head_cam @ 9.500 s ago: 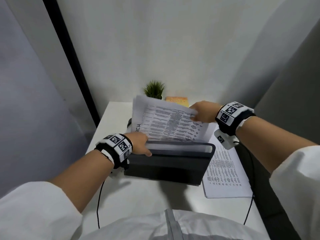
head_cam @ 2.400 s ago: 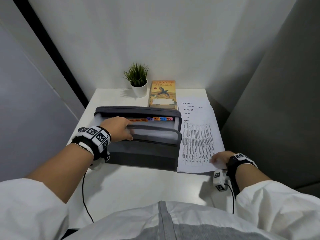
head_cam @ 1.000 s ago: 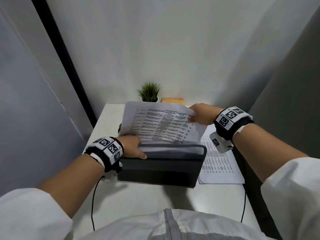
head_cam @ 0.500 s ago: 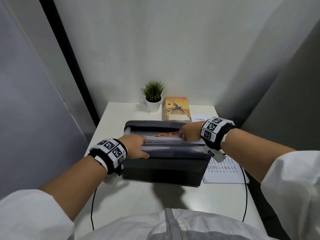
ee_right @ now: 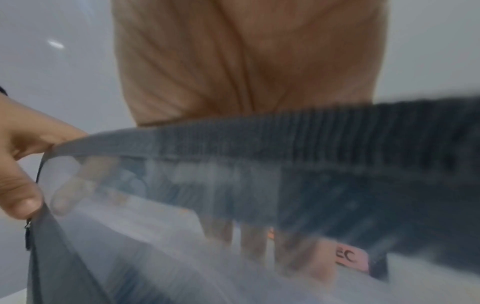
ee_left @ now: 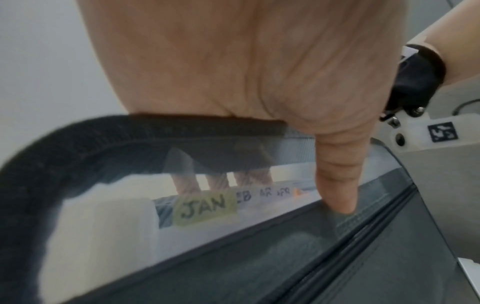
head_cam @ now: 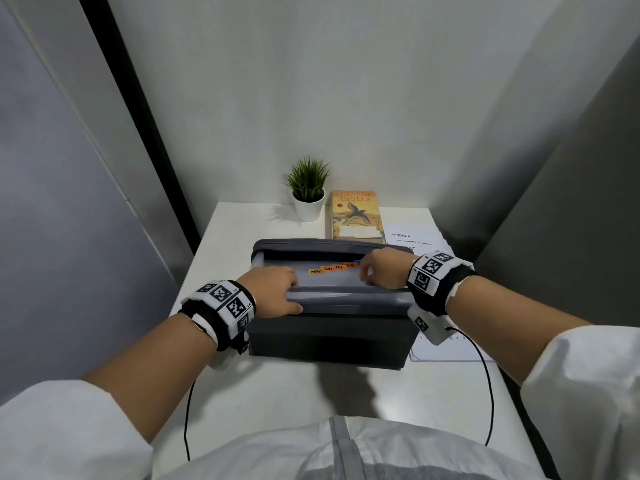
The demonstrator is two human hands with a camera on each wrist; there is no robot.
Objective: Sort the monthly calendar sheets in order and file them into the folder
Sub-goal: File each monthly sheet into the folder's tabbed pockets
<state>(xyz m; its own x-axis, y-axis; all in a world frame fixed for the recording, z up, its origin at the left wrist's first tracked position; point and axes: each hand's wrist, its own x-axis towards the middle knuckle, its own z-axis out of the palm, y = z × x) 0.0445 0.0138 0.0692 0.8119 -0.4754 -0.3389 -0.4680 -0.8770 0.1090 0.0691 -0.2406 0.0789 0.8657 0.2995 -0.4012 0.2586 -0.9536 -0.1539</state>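
Left hand [head_cam: 273, 289]: fingers hooked over grey fabric accordion folder [head_cam: 329, 337] front lip, spreading pockets.
Right hand [head_cam: 381, 268]: fingers curled inside, holding dividers back; can't tell if gripping anything.
White calendar sheets [head_cam: 415, 240]: stacked right on white surface [head_cam: 242, 375], within reach.

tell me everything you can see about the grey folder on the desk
The folder is a dark grey fabric-covered expanding file, standing open on the white desk with translucent dividers inside. Coloured tabs read MAY, JUN, JUL, AUG in the head view; JAN shows at the left wrist, a partly hidden tab ending EC at the right. The left hand grips its front edge, fingers inside; the right hand reaches among the dividers. Remaining sheets lie beside it.
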